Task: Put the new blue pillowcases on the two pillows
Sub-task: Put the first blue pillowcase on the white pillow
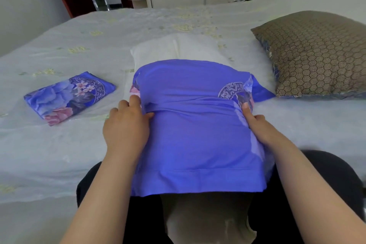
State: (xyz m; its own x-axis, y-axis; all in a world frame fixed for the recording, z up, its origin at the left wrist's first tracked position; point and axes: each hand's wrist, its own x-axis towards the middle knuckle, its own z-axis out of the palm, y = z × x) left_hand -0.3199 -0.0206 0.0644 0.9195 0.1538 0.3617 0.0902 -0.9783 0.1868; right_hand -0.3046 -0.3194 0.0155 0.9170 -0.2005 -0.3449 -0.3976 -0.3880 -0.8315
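Nearest the camera, a bare white pillow is lying lengthwise from the person's lap out onto the bed, its near end poking out from under a plain blue cotton pillowcase that is sleeving its middle; the far white end is showing beyond the bunched blue cloth. Both hands are working the cloth at its gathered fold: the left hand is pinching the left side of the fold between thumb and curled fingers, and the right hand is gripping the right side, thumb on top, the other fingers hidden under the fabric. So the first pillow looks about half dressed.

A second, folded blue floral pillowcase is lying untouched toward the bed's left edge, and a brown honeycomb-patterned pillow is resting near the right edge, waiting its turn.

Next, I judge, the gathered cloth needs drawing along the pillow until one end seats in the closed corners, both sides moving evenly so the case does not twist, then the loose hem tugging over the other end.
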